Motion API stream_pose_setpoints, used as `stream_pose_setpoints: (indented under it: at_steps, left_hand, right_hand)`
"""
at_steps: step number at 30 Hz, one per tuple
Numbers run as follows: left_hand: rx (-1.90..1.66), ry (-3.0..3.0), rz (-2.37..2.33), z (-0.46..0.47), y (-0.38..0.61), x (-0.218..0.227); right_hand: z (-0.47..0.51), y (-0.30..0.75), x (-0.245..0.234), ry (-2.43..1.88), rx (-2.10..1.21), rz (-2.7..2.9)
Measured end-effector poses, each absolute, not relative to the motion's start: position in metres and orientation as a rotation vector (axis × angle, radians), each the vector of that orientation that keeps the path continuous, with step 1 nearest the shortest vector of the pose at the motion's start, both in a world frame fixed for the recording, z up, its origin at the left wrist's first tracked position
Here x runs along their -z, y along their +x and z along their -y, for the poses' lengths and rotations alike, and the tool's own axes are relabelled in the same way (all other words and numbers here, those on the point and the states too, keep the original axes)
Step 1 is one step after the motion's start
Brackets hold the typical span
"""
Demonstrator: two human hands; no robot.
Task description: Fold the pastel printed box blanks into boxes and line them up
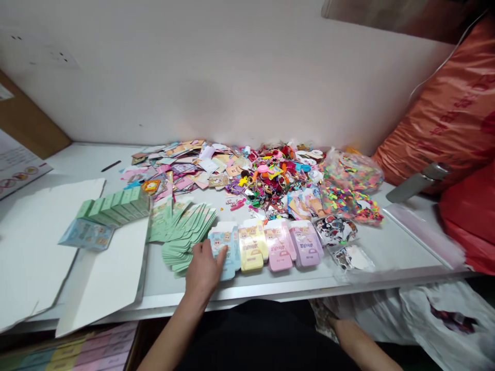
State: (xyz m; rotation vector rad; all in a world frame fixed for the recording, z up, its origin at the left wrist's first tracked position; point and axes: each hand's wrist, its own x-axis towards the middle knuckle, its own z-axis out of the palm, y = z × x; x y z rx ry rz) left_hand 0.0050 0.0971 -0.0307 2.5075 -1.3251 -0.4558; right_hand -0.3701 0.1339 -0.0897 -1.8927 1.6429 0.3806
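Observation:
My left hand (204,268) is on the left end of a stack of flat blue cartons (231,250), thumb on top and fingers curled at the side edge. To its right, in a row along the front of the table, lie yellow cartons (251,247), pink cartons (279,247) and purple cartons (307,245). Fanned green cartons (183,245) lie just left of the hand. Of my right arm (358,342) only the forearm shows below the table edge; the dark clothing hides the fingers.
An open white box (112,278) holds a row of green boxes (116,206) and a blue packet (87,234). Cards (185,167) and colourful trinkets (270,178) are heaped along the wall. Bagged pieces (351,172), a metal flask (417,183) and orange sacks (444,108) stand right.

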Motion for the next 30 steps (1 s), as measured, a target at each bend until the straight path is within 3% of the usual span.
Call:
stream_pose_setpoints:
  at_steps: [4,9,13,17,26,30]
  left_hand:
    - [0.226,2.66,1.523,-0.099,0.004,0.025]
    - [0.09,2.66,1.539,-0.103,0.007,0.02]
    - [0.054,2.62,1.547,-0.105,0.012,0.021]
    - [0.181,2.585,1.55,-0.105,0.019,0.022]
    - [0.287,2.238,1.397,-0.119,0.016,0.011]
    - [0.614,1.882,1.098,-0.115,0.023,-0.008]
  right_hand:
    - [-0.1,-0.313,0.043,-2.123,-0.409,-1.411]
    - [-0.06,-0.235,-0.008,-2.278,-0.038,-1.135]
    - [-0.036,-0.169,-0.007,-2.231,0.152,-1.098]
    - [-0.025,-0.124,0.003,-2.098,0.13,-1.171]
    - [-0.043,-0.127,-0.009,-1.885,0.49,-1.157]
    - [-0.02,-0.132,-0.016,-1.609,0.731,-1.023]
